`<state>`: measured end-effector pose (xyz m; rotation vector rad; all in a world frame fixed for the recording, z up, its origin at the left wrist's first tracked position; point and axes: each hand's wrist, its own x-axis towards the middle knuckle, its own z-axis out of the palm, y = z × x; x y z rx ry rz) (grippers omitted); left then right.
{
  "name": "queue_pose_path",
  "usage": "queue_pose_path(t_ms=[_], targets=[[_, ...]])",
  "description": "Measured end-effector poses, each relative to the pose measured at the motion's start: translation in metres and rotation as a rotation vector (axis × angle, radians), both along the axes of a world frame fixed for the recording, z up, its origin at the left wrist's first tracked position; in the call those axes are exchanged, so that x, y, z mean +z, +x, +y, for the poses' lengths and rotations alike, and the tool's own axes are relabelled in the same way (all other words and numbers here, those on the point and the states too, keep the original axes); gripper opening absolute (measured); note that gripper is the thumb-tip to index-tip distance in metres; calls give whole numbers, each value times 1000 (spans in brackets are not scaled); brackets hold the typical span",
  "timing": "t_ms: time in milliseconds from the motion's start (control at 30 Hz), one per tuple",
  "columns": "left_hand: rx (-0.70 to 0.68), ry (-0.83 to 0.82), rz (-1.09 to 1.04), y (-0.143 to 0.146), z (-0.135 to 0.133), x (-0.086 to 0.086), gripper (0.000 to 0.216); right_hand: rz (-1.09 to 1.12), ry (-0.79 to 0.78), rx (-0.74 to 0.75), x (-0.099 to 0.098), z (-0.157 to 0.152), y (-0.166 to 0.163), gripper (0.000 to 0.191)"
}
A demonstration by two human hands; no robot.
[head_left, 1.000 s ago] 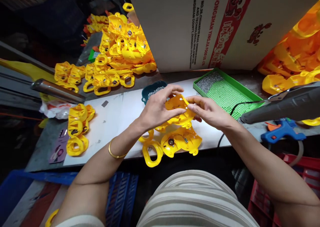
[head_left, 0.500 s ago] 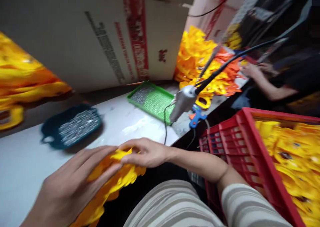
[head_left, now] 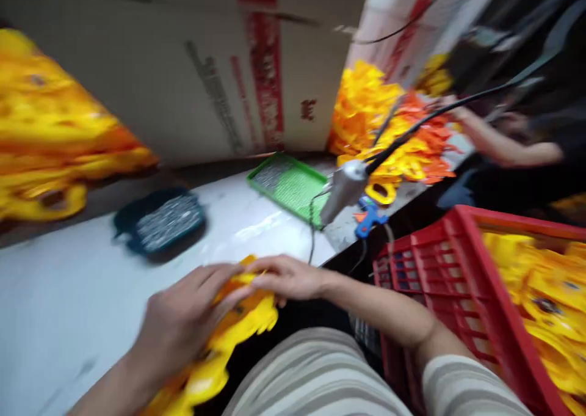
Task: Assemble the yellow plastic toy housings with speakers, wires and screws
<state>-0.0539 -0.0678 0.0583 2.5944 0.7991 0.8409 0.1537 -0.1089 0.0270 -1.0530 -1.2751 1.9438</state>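
The view is blurred by motion. My left hand [head_left: 183, 318] and my right hand [head_left: 286, 278] are both closed on a yellow plastic part [head_left: 242, 315] held at the near edge of the white tabletop [head_left: 68, 306]. More yellow plastic hangs below the left hand, toward my striped lap. A dark teal dish of small metal bits [head_left: 162, 223] lies just beyond the hands. Further back to the right is a green tray [head_left: 293, 187] with more metal bits.
A large cardboard box [head_left: 183, 68] stands at the back. Yellow parts are heaped at the left [head_left: 55, 141] and back right [head_left: 375, 123]. A red crate [head_left: 485, 306] of yellow parts sits at my right. A hanging grey tool [head_left: 343, 187], a blue glue gun [head_left: 368, 217], another person's arm [head_left: 499, 144].
The camera swung sharply right from the first frame, bringing the red crate and another person into view. Both hands stay on the yellow part, now at the table's near edge.
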Motion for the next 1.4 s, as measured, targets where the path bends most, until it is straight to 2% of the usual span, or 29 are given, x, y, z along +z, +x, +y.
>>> queue_pose_path(t_ms=[67, 133, 200, 300, 400, 533, 767, 933, 1100, 1200, 1267, 1300, 1400], targets=[[25, -139, 139, 9, -4, 14, 25, 36, -4, 17, 3, 0, 6, 52], [-30, -379, 236, 8, 2, 22, 48, 69, -45, 48, 5, 7, 11, 54], [-34, -602, 218, 0, 9, 26, 58, 109, -96, 68, 6, 14, 14, 52], [-55, -869, 120, -13, 8, 30, 56, 142, -175, 109, 8, 17, 13, 52], [-98, -1025, 42, -19, 2, 31, 52, 172, -206, 133, 7, 17, 11, 52], [-82, -1117, -2, -18, -2, 35, 51, 229, -231, 147, 3, 19, 10, 52], [-68, -1081, -49, -13, -8, 43, 48, 288, -293, 156, 1, 21, 12, 52], [-63, -1055, -26, -15, -8, 45, 54, 307, -290, 155, 1, 21, 11, 51], [24, -1091, 103, -41, -9, 41, 66, 229, -250, 93, 4, 26, 15, 53], [50, -1111, 175, -59, -14, 35, 64, 161, -210, 42, 6, 31, 17, 53], [96, -1018, 189, -67, -17, 34, 59, 123, -175, 45, 9, 35, 17, 51], [154, -908, 187, -69, -18, 36, 57, 109, -156, 49, 10, 36, 16, 51], [331, -408, 168, -66, -22, 44, 48, 73, -103, 44, 16, 37, 12, 51]])
